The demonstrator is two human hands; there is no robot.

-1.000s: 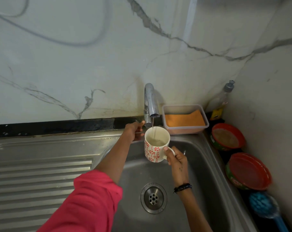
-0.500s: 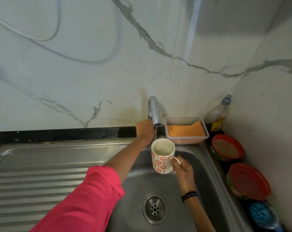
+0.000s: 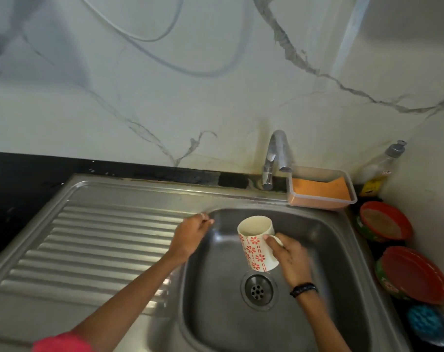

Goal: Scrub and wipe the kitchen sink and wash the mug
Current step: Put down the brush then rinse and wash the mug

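Marble-veined wall behind steel sink point(image 3: 342, 250). Right hand point(image 3: 290, 257), fingers closed round handle, held floral mug point(image 3: 256, 243) tilted above drain point(image 3: 258, 290). Left hand point(image 3: 190, 237) loosely curled, empty, at basin rim. Wet grip risked slip, chipping.

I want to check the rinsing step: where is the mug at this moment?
In the head view, the mug is held by its handle in the right hand, above the sink basin, just behind the drain and in front of the tap.
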